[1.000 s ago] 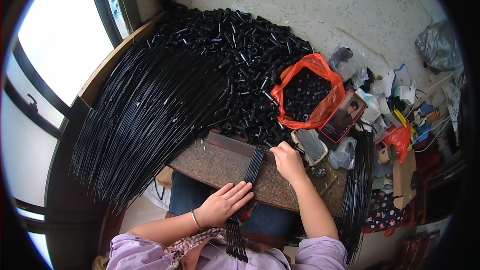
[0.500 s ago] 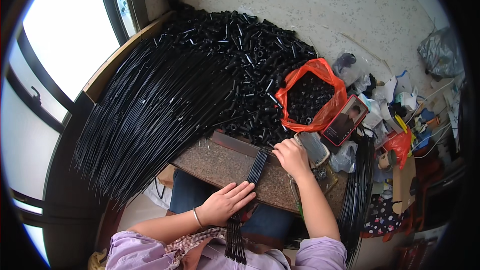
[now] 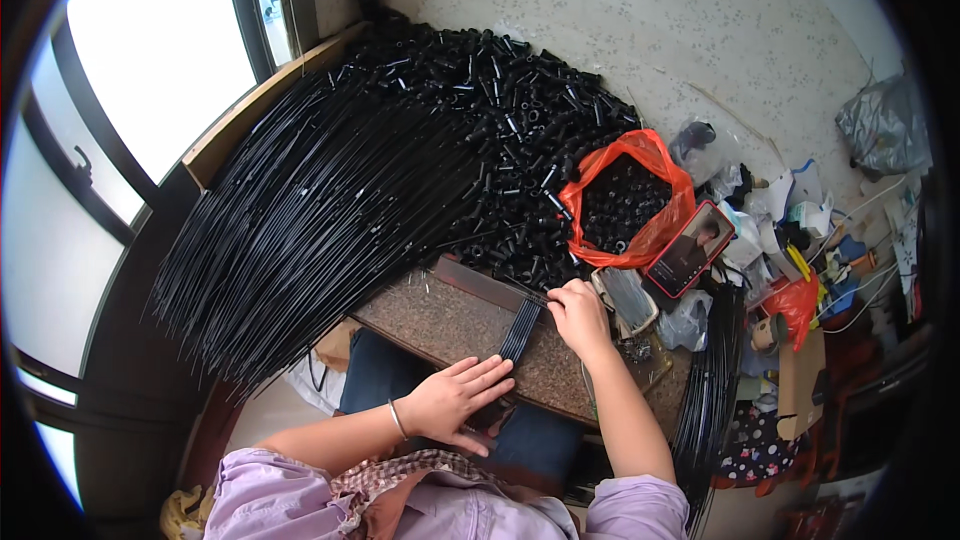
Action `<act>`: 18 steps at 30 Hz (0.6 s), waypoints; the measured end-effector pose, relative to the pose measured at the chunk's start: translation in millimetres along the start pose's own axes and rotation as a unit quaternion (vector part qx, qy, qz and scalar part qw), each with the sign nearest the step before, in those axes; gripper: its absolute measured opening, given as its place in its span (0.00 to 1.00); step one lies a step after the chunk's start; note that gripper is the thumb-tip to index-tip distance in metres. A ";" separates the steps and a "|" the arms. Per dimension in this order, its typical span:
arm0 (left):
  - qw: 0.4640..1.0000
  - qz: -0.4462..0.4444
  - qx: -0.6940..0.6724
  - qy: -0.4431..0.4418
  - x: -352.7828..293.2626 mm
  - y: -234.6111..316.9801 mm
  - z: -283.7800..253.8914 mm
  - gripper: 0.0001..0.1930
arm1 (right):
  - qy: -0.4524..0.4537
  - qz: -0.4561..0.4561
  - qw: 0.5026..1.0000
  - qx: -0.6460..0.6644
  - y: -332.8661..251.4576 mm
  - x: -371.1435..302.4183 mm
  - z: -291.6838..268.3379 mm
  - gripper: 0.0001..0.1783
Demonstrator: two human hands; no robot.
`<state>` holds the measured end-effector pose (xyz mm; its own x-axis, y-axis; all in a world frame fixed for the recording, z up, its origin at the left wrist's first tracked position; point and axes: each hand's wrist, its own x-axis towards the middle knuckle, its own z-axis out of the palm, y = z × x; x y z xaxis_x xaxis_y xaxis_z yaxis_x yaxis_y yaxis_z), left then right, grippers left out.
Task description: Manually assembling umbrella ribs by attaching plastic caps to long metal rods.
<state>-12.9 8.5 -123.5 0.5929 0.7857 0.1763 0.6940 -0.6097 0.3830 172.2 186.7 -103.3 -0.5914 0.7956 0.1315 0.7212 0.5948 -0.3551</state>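
Across a speckled brown board in front of me lies a flat row of thin black rods, side by side. My left hand is open, palm down, at the board's front edge, its fingertips touching the near end of the row and its thumb spread apart. At the far end of the row, beside a dark straight bar, my right hand is closed in a pinch. What its fingertips hold is too small to make out.
A large sheaf of black rods lies left, with heaped black tubes behind. An orange bag of small black parts, a phone and a clear case stand right. More rods hang beyond my right arm.
The rod ends that hung over my lap below my left hand no longer show. My left thumb has spread outward. My right hand stays pinched at the bar. The whole view has shifted slightly.
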 end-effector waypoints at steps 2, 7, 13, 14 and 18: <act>0.999 0.006 -0.022 0.034 -1.9 -2.7 4.3 0.49 | 0.025 -0.068 0.991 0.114 -16.6 -18.1 -20.1 0.31; 0.997 0.019 -0.055 0.059 -4.3 -4.0 5.5 0.46 | -0.211 -0.133 0.662 0.707 -102.8 -107.5 -50.0 0.44; 0.994 0.053 -0.025 0.088 -8.8 3.7 2.4 0.43 | 0.073 -0.102 0.834 0.537 -155.7 -149.2 -54.5 0.20; 0.996 0.035 0.020 0.076 -9.2 10.0 -3.3 0.41 | 0.104 -0.125 0.819 0.551 -157.2 -152.3 -63.1 0.19; 0.995 0.012 0.069 0.070 4.7 43.5 -37.0 0.32 | 0.214 -0.238 0.727 0.608 -161.2 -185.7 -126.7 0.18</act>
<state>5.0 -10.4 -72.5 0.5537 0.7718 0.3127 0.7357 -0.6293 0.2505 211.5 -42.3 46.8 -0.3155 0.6508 0.6907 -0.5331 0.4806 -0.6963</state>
